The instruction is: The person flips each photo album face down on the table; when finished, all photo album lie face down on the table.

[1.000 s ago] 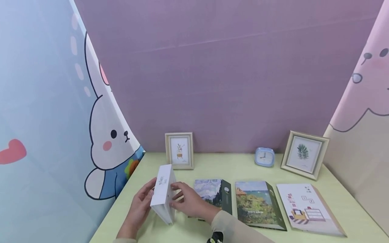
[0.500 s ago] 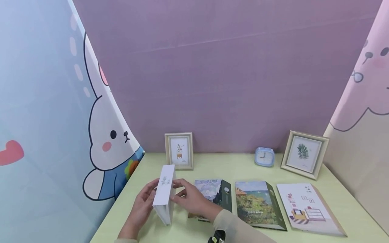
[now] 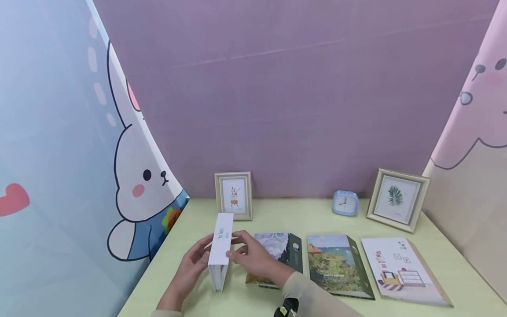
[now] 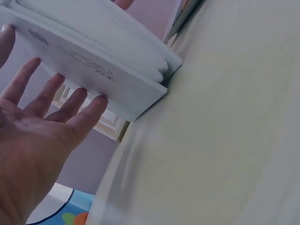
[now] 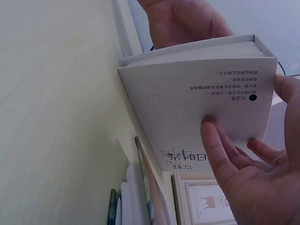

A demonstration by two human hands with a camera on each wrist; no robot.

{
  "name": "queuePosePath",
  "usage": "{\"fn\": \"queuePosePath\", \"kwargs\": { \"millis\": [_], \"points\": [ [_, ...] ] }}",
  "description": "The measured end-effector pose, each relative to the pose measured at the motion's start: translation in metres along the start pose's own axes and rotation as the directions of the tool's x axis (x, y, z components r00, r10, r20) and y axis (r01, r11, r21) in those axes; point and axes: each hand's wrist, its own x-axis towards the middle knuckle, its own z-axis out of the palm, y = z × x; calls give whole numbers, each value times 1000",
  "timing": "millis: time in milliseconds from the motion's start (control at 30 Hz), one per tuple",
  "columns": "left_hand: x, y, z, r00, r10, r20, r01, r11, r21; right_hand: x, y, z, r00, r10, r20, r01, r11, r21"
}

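Observation:
A thick white photo album (image 3: pixel 221 240) stands upright, spine up, at the left of the table, with its page edges facing the person. From the left, my left hand (image 3: pixel 193 262) holds it, fingertips on one cover in the left wrist view and thumb near the spine edge. My right hand (image 3: pixel 251 255) holds the opposite cover, its thumb (image 5: pixel 287 86) at the spine edge. That printed cover (image 5: pixel 197 103) shows in the right wrist view. The lower edge of the album (image 4: pixel 154 93) is right at the tabletop in the left wrist view.
Right of the hands lie a dark-spined painting album (image 3: pixel 295 253), a landscape photo album (image 3: pixel 332 266) and a white illustrated album (image 3: pixel 402 268). Along the back stand a plant picture frame (image 3: pixel 234 196), a blue clock (image 3: pixel 345 203) and a leaf picture frame (image 3: pixel 398 200).
Both hands have shifted the white album slightly to the right and turned it so its spine points more nearly straight away. The other albums stay in place.

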Motion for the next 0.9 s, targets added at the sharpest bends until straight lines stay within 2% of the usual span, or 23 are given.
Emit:
{"fn": "queuePosePath", "kwargs": {
  "millis": [200,500,767,900],
  "points": [
    [1,-5,-1,1000,-4,26,4,1000,10,-1,0,-5,1000,-4,-14,4,1000,21],
    [1,-9,-3,997,-42,66,40,998,41,-2,6,-8,1000,-6,-10,6,997,79],
    [4,-15,-5,998,-58,36,54,993,103,-2,12,-9,1000,0,-13,1,997,74],
    [4,-17,-6,996,-71,47,65,991,119,-3,13,-10,1000,11,-23,-10,998,57]
  ]
}}
